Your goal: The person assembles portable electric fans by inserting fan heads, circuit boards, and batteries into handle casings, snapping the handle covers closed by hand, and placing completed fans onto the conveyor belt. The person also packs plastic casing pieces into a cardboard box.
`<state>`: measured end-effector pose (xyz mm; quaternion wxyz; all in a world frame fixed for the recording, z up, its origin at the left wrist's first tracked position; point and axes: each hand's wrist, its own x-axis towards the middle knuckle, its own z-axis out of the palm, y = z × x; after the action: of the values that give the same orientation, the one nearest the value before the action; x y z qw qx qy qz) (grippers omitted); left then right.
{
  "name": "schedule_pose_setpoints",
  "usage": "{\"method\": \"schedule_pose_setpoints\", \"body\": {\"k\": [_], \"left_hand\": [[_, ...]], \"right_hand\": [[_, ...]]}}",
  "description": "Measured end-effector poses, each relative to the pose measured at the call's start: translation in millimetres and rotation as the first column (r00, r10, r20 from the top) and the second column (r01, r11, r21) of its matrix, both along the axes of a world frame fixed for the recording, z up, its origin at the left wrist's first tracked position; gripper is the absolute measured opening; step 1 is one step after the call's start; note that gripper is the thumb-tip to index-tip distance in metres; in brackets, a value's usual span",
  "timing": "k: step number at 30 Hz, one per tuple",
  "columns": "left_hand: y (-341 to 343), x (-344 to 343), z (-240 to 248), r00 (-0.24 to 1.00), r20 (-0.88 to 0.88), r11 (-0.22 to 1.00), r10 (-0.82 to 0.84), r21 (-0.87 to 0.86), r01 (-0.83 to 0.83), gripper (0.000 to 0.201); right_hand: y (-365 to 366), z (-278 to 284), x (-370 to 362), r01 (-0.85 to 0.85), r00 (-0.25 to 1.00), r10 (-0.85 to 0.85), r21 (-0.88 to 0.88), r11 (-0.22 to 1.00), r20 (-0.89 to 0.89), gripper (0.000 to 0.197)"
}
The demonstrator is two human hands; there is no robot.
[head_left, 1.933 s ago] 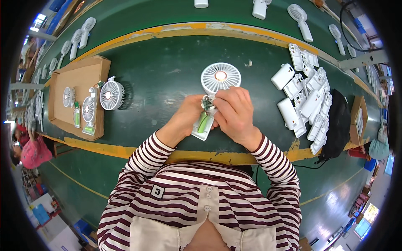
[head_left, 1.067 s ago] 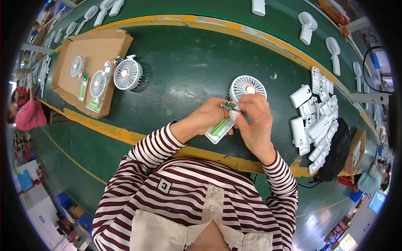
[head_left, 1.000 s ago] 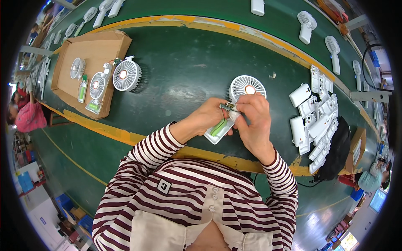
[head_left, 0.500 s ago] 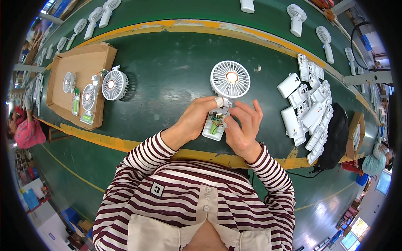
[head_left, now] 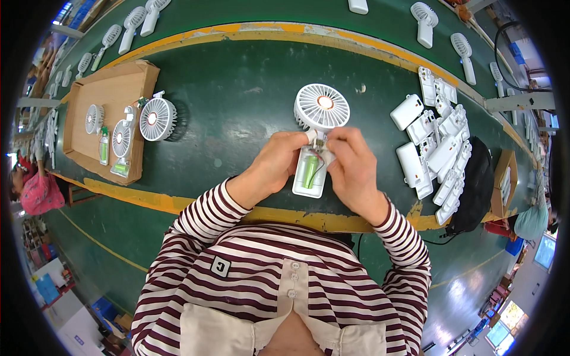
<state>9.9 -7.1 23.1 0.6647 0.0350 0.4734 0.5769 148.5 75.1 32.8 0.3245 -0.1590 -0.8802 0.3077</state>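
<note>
A white handheld fan [head_left: 322,107] with a round grille is in front of me, its head away from me. Its handle [head_left: 301,188] lies open toward me, showing a green battery cell [head_left: 310,172] and thin wires inside. My left hand [head_left: 275,160] grips the fan at its neck from the left, the thumb wrapped in a white covering. At the top of the handle, the fingers of my right hand [head_left: 355,169] are pinched together by the wires and small parts. Those fingers hide just what they hold.
On the left a cardboard tray [head_left: 89,89] holds fan parts, and another fan head [head_left: 158,118] leans by its edge. White handle shells [head_left: 442,154] are heaped at right, beside a black bag [head_left: 475,190] and a small carton [head_left: 504,183]. Finished-looking fans [head_left: 424,24] lie beyond the yellow edge.
My right hand has moved up to the neck, its spread fingers closing there. The circuit board and wires have been shifted upward, leaving more of the green cell visible in the handle.
</note>
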Motion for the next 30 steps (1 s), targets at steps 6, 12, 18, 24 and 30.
{"method": "schedule_pose_setpoints", "body": {"k": [6, 12, 18, 24, 30], "left_hand": [[2.7, -1.7, 12.6, 0.995, 0.099, 0.997, 0.026, 0.069, -0.033, 0.031], [2.9, -2.2, 5.4, 0.989, 0.146, 0.999, -0.011, 0.048, 0.004, 0.029], [0.5, -0.7, 0.5, 0.988, 0.156, 0.999, -0.008, 0.053, -0.001, 0.026], [0.4, -1.3, -1.8, 0.988, 0.151, 0.999, -0.016, 0.044, 0.010, 0.025], [1.0, -1.4, -2.6, 0.992, 0.128, 1.000, -0.013, 0.024, 0.010, 0.024]], "right_hand": [[16.1, 15.9, -1.8, -0.092, 0.992, 0.106, -0.172, 0.981, 0.072, 0.019], [14.0, 19.8, 0.1, -0.081, 0.976, 0.120, -0.211, 0.974, 0.179, 0.020], [9.7, 14.4, -1.0, -0.120, 0.980, 0.140, -0.139, 0.983, 0.145, 0.019], [8.3, 12.9, -1.8, -0.089, 0.984, 0.103, -0.100, 0.991, 0.147, 0.020], [8.3, 11.1, -3.3, -0.113, 0.979, 0.114, -0.014, 0.993, 0.170, 0.026]]}}
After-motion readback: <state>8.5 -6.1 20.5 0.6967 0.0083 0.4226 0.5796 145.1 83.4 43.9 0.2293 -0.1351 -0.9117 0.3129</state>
